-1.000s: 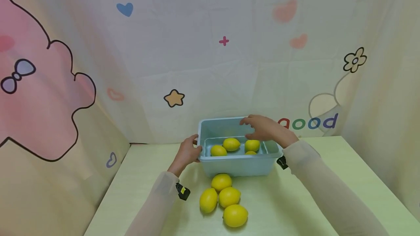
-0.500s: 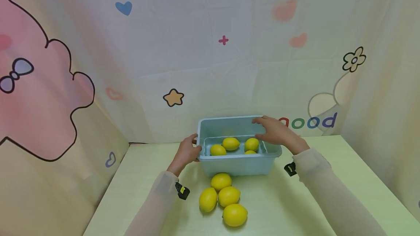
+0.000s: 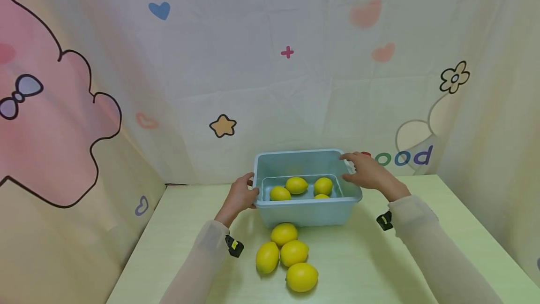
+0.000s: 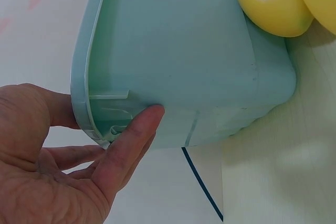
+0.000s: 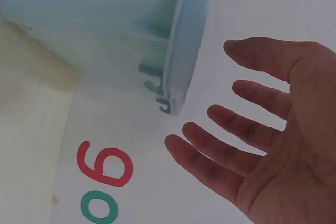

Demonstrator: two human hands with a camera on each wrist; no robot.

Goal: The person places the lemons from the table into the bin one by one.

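Note:
A light blue plastic bin point(image 3: 307, 215) stands on the table, with several lemons point(image 3: 296, 185) lying on its floor. My left hand point(image 3: 240, 197) grips the bin's left end; in the left wrist view one digit reaches over the rim while fingers lie against the outer wall. Above the right end hovers my right hand point(image 3: 370, 171), its fingers spread and holding nothing. The right wrist view has that hand point(image 5: 268, 124) apart from the bin's rim point(image 5: 189, 40). Several more lemons point(image 3: 294, 253) lie in a group before the bin, the rearmost close to its front wall.
The pale green table point(image 3: 185, 247) ends at the back against a hanging cloth point(image 3: 253, 83) printed with hearts, a star and coloured letters. Cloth also hangs at the left and right sides. The bin stands near the back edge.
My right hand has moved right, from over the bin's inside to beside its right rim. The left hand, the bin and the lemons have stayed in place.

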